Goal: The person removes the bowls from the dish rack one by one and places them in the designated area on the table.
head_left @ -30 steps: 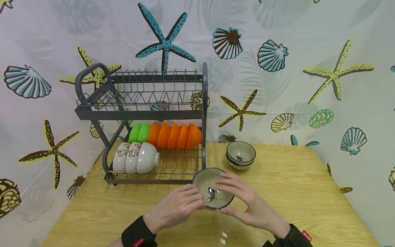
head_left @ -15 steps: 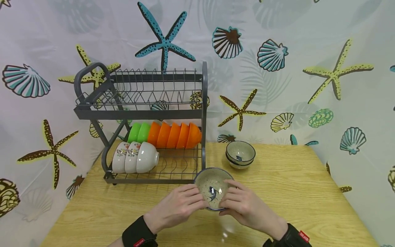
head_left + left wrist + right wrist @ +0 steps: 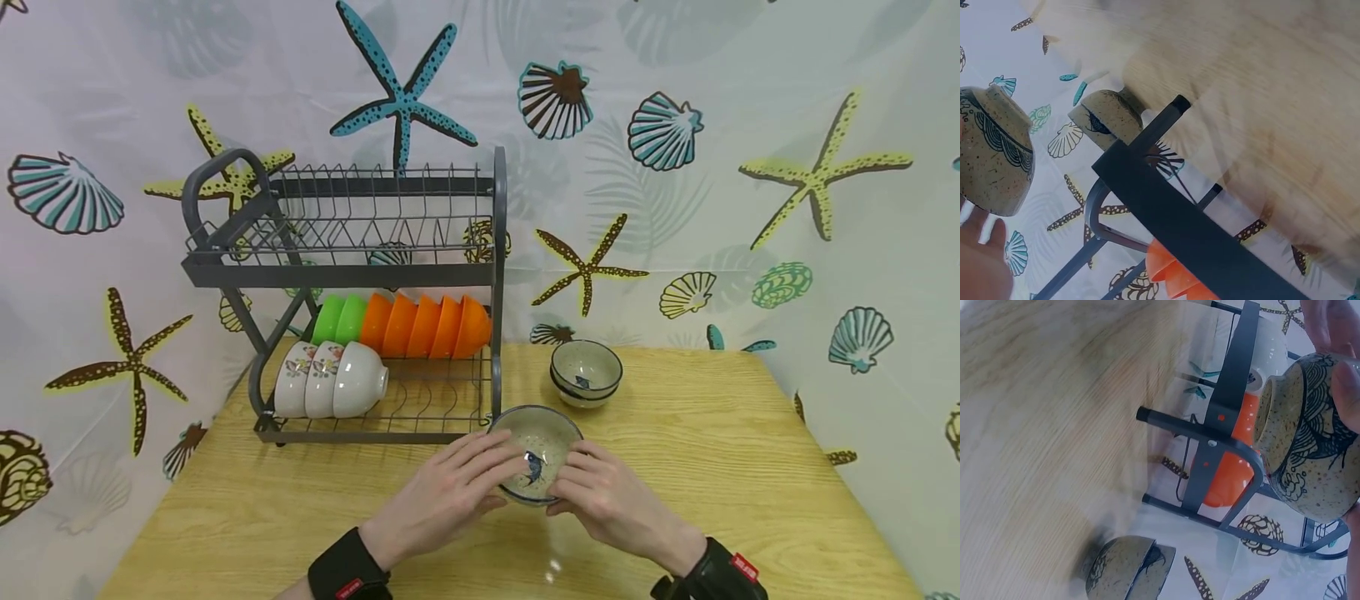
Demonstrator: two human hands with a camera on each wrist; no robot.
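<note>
A speckled grey-beige bowl (image 3: 542, 433) with a dark rim and a blue mark inside is held tilted over the table, its inside facing me. My right hand (image 3: 622, 504) grips its lower right rim, fingers inside and thumb beneath. At the left side, my left hand (image 3: 450, 492) has its fingers extended over the rim, with the thumb lower and apart from them. Dark wave patterns mark the outside of the bowl (image 3: 1319, 444) in the right wrist view. The left wrist view catches the bowl (image 3: 1000, 159) at its left edge, with part of a hand below.
A two-tier dish rack (image 3: 367, 275) stands behind on the left. Its lower tier carries green bowls (image 3: 337, 318), several orange bowls (image 3: 423, 327) and white flowered bowls (image 3: 326, 379). Two stacked speckled bowls (image 3: 587, 371) stand on the wooden table (image 3: 712, 467) to the right.
The right hand has closed from loose fingers to a grip on the bowl's rim. The bowl has shifted slightly right, and the left fingers have straightened and spread from their pinch.
</note>
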